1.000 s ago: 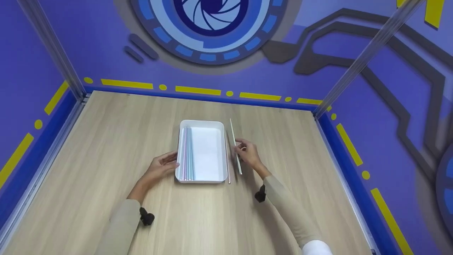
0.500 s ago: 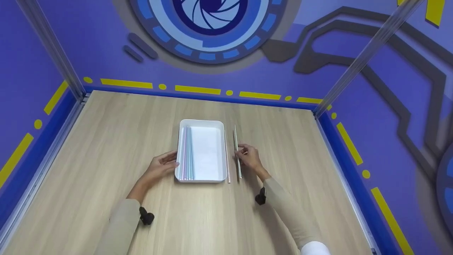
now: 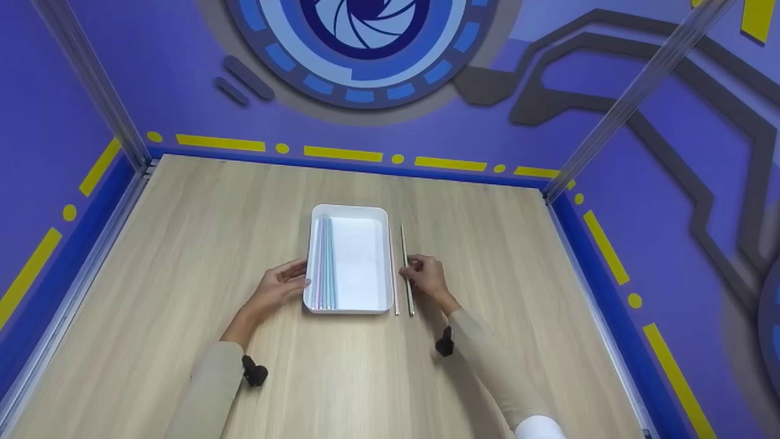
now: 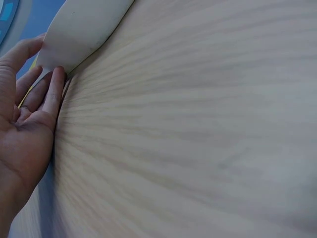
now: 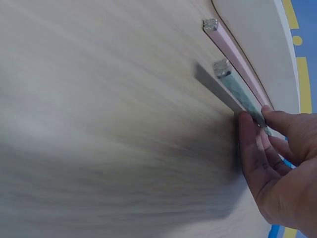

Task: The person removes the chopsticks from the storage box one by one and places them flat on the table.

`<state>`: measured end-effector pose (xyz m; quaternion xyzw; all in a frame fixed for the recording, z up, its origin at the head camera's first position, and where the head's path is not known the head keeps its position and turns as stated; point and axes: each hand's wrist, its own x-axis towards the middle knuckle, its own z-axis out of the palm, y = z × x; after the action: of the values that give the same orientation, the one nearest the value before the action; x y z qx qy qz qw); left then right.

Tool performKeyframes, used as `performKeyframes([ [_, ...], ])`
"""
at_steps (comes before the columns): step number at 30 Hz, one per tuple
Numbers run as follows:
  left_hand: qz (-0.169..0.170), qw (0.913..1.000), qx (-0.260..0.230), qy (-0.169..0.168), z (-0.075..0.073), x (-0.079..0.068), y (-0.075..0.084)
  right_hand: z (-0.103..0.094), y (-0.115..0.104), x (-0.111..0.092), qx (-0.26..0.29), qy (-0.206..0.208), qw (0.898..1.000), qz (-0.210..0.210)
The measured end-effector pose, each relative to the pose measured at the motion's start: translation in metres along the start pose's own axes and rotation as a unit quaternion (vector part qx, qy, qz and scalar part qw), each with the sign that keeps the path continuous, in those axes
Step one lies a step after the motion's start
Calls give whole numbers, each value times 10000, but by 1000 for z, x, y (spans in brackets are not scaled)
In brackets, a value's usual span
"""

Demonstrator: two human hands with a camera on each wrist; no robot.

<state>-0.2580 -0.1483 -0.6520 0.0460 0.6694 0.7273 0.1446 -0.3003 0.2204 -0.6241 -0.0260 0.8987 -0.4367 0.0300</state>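
In the head view a white tray (image 3: 365,262) holds several slim pink and light-blue sticks (image 3: 328,262) along its left wall. My left hand (image 3: 281,285) touches the tray's left side; the left wrist view shows its thumb and fingertips against the outer wall. My right hand (image 3: 428,275) pinches a slim pale-green stick (image 5: 242,91) between thumb and fingers, just right of the tray. The green stick lies low over the table, its shadow close beside it; the right wrist view shows its shiny, crinkled-looking end. Parallel to the tray's right wall lies a pink stick (image 5: 235,57).
The tray stands on a pale wooden table (image 3: 274,372). Blue-purple panels (image 3: 451,134) with yellow marks enclose its back and sides. Clear upright posts (image 3: 640,91) rise at the back corners. Small black devices (image 3: 445,341) are strapped to both wrists.
My right hand has come down and slightly nearer with the green stick, bringing it close to the tabletop beside the pink one. My left hand stays on the tray.
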Motion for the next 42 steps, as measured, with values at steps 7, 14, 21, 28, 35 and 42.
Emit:
performKeyframes([
  [7, -31, 9999, 95, 60, 0, 0, 0, 3, -1, -1, -340, 290, 9990, -81],
  [14, -56, 9996, 280, 88, 0, -1, 1, 7, 2, -5, -411, 422, 9980, -215],
  [21, -20, 9996, 282, 76, 0, 0, 1, 6, 2, -3, -367, 521, 9978, -177],
  [28, -57, 9997, 241, 18, -1, 0, 1, -2, -21, 8, -431, 553, 9973, -239],
  [35, -80, 9992, 369, 114, -1, 0, 1, -6, -68, 27, -192, 371, 9984, -383],
  [42, -46, 9997, 218, 122, 0, 0, 0, 11, -101, 49, 203, -594, 9973, -385],
])
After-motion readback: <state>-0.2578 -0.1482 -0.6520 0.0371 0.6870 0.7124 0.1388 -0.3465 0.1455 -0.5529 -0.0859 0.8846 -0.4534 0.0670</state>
